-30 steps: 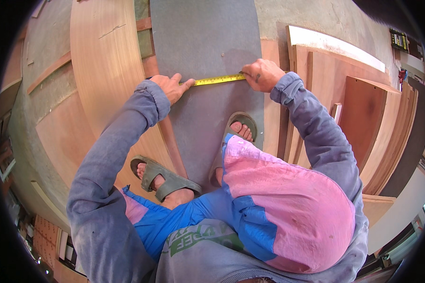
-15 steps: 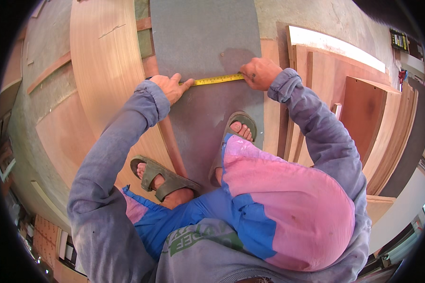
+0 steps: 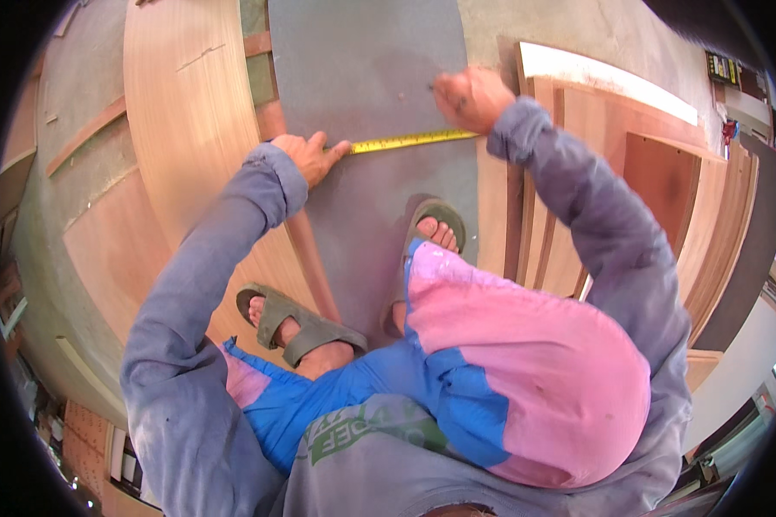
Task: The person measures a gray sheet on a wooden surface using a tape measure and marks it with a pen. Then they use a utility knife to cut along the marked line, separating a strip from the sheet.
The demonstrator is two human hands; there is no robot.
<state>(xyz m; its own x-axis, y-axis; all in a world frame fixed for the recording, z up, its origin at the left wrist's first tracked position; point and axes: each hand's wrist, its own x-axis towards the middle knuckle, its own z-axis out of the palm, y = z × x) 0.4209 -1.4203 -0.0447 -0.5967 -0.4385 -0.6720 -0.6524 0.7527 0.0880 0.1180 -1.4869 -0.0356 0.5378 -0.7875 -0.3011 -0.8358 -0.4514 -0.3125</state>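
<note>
Now | right hand: shifted forward past yellow tape | left hand: unmoved

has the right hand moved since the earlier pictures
Yes: judged against the gray board, the right hand has shifted forward, toward the picture's upper edge.

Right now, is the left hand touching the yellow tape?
Touching: the head view shows the left hand with a finger on the yellow tape at its visible left end.
</note>
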